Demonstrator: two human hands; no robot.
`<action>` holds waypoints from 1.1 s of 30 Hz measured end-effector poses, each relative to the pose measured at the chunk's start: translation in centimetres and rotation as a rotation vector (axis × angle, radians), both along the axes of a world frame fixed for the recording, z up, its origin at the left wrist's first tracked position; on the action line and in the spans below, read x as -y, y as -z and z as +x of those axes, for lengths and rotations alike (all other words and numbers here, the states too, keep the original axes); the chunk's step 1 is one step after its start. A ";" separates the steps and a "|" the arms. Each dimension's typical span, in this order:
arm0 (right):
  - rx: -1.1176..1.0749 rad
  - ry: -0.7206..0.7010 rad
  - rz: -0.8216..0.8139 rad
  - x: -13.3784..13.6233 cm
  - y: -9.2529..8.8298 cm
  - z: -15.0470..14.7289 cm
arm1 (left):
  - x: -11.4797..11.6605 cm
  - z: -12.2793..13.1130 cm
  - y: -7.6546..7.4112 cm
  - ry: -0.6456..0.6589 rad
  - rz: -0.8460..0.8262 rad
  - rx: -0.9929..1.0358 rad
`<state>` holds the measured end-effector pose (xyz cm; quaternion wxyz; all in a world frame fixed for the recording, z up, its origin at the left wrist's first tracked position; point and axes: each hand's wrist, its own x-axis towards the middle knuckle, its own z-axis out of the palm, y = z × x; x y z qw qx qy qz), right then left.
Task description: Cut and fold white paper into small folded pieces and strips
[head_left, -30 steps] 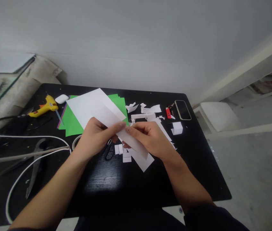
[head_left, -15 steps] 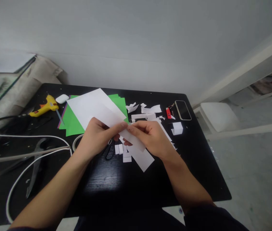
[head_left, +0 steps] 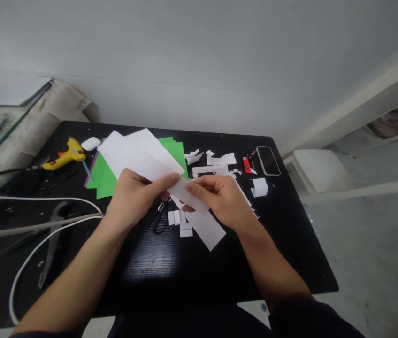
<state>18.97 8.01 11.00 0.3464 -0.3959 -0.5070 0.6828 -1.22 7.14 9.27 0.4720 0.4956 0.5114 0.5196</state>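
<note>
A strip of white paper (head_left: 182,189) is pinched between my two hands above the black table. My left hand (head_left: 133,195) grips it with the thumb on top, close to the middle. My right hand (head_left: 218,195) has thumb and fingers closed on the strip's right part. Beneath the hands lies another white paper piece (head_left: 210,234), pointing toward me. Black-handled scissors (head_left: 161,220) lie below my left hand, partly covered. Small folded paper pieces (head_left: 185,229) are beside them. White sheets (head_left: 146,145) rest on green paper (head_left: 105,180) behind my left hand.
On the left are a yellow glue gun (head_left: 67,155), a white mouse-like object (head_left: 91,143), looped white cables (head_left: 49,230) and a larger dark pair of scissors (head_left: 51,249). Crumpled paper scraps (head_left: 222,159), a red lighter (head_left: 246,165), a folded paper piece (head_left: 259,187) and a phone (head_left: 268,161) lie right.
My left hand has moved slightly left and up, apart from the right hand. The strip's near end has shifted up-left, and another white corner shows at the upper left.
</note>
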 end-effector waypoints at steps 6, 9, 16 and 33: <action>-0.021 -0.006 0.029 0.0 0.0 0.0 | 0.1 0.3 0.3 -0.004 -0.040 -0.050; -0.011 -0.001 0.024 0.0 -0.1 -0.1 | 0.3 0.8 -0.1 0.030 -0.049 -0.057; -0.008 0.015 0.010 0.1 -0.1 -0.1 | 0.4 1.0 -0.2 -0.039 -0.034 -0.055; -0.008 0.031 0.061 -0.1 -0.1 0.0 | 0.1 0.4 0.0 -0.080 0.000 -0.011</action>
